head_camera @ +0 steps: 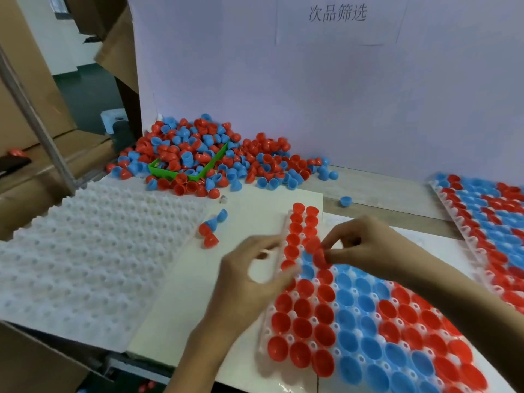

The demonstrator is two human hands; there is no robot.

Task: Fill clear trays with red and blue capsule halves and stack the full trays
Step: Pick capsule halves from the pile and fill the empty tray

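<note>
Tray (286,222) nearly full, lying under both your hands. Right hand (365,248) pinches red capsule half (319,258) just above tray's far-left rows, nearer open sockets. Left hand (255,276) blurred; grip state cannot tell. Loose pile (198,154) well beyond.

A white table (249,214) is carrying everything. A tray (368,321) of red and blue halves is lying at its near right. Left of the tray, a stack of empty trays (85,251) is sitting; behind it, a heap of loose halves (215,154) is burying a green bin (195,171); right of it, a second filled tray (490,217) is resting.
</note>
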